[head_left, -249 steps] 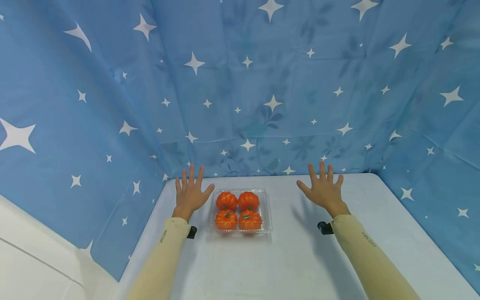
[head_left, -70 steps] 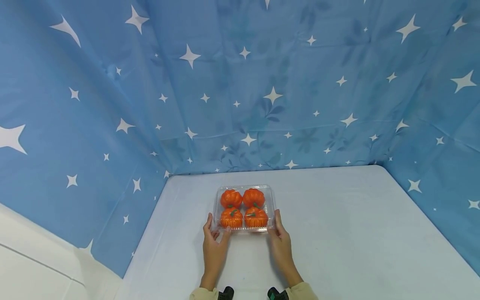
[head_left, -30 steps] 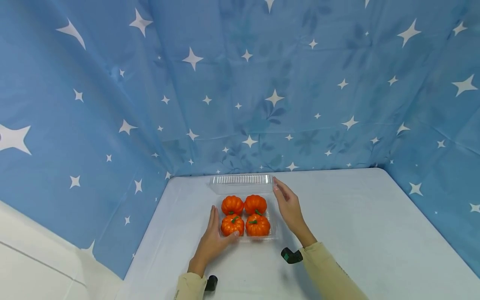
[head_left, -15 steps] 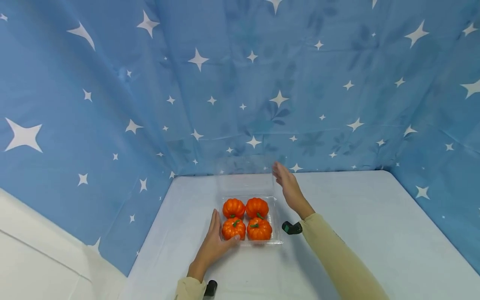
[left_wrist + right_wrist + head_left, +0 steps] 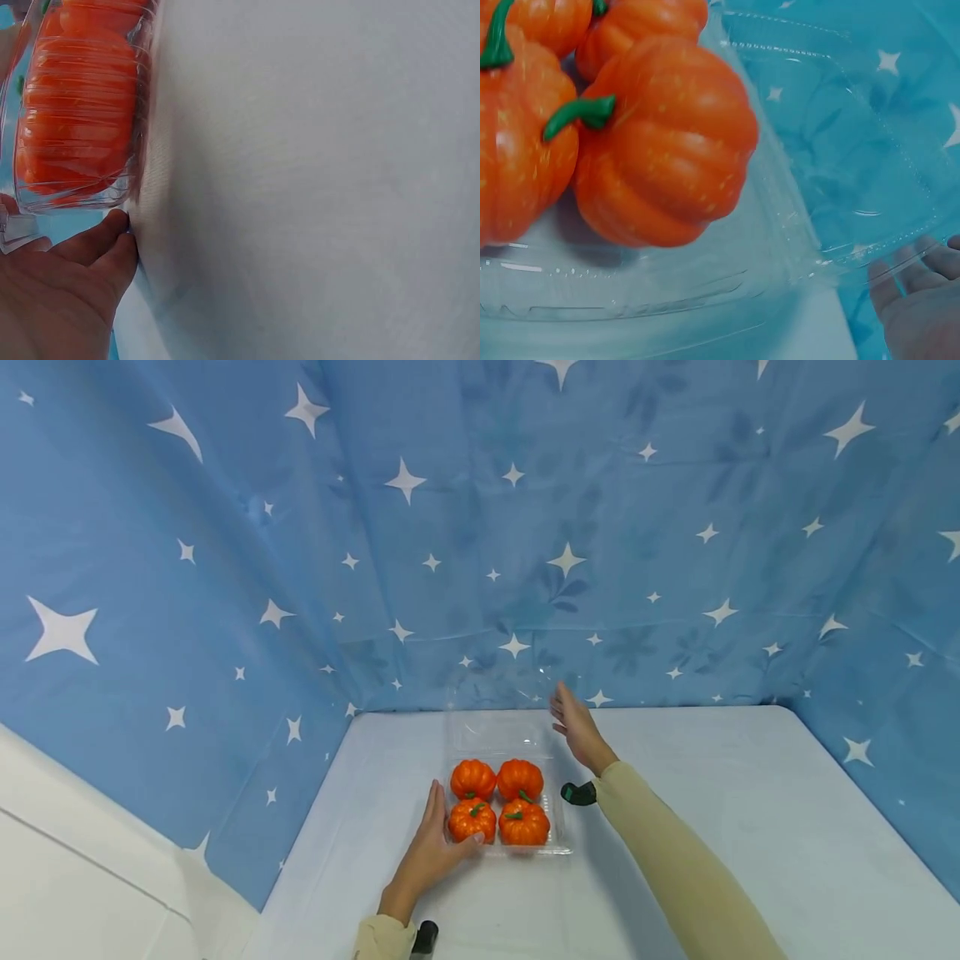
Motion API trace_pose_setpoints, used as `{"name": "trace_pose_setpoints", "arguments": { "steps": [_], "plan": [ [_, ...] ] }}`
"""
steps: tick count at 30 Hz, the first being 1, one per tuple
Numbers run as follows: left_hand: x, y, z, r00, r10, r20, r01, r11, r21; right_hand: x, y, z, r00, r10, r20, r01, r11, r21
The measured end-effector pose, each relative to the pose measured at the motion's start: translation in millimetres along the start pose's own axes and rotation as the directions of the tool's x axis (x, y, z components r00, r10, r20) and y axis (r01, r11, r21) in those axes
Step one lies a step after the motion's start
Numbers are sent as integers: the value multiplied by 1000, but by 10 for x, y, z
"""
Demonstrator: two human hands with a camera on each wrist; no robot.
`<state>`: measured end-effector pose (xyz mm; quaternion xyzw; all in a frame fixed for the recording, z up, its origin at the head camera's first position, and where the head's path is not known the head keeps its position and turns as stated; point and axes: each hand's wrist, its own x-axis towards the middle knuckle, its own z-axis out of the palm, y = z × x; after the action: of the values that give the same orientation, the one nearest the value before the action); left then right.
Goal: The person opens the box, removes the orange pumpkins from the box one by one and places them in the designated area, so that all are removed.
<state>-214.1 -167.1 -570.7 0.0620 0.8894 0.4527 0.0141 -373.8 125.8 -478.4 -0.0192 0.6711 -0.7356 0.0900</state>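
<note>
In the head view, a clear plastic clamshell box (image 5: 564,850) stands on the table with its lid (image 5: 491,735) raised at the back. Several small orange pumpkins (image 5: 523,823) with green stems sit in the base. My left hand (image 5: 431,860) holds the base's front left corner, fingers along the left side and thumb at the front rim. In the left wrist view, two fingers (image 5: 112,255) reach to the box's lower corner. Beside the lid's right edge is my right hand (image 5: 577,727), its fingers extended. The right wrist view shows its fingertips (image 5: 911,281) at the lid's edge.
A white cloth covers the table (image 5: 675,860). Blue curtains (image 5: 480,527) with white stars hang behind and at both sides. A white panel (image 5: 90,852) lies at the lower left.
The box was closed at first; its lid has swung up and back, with the right hand following it rearward. The left hand has stayed at the front left corner during the last second.
</note>
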Motion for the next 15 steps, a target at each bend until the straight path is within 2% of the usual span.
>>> {"name": "trace_pose_setpoints", "arguments": {
  "steps": [8,15],
  "plan": [
    [0,-23,-17,1000,8,4,-8,1000,-4,57,265,-63,996,87,4,-87,996,10],
    [7,-69,-16,1000,18,-2,-18,1000,-17,38,470,-66,988,150,-32,-149,988,35]
  ]
}}
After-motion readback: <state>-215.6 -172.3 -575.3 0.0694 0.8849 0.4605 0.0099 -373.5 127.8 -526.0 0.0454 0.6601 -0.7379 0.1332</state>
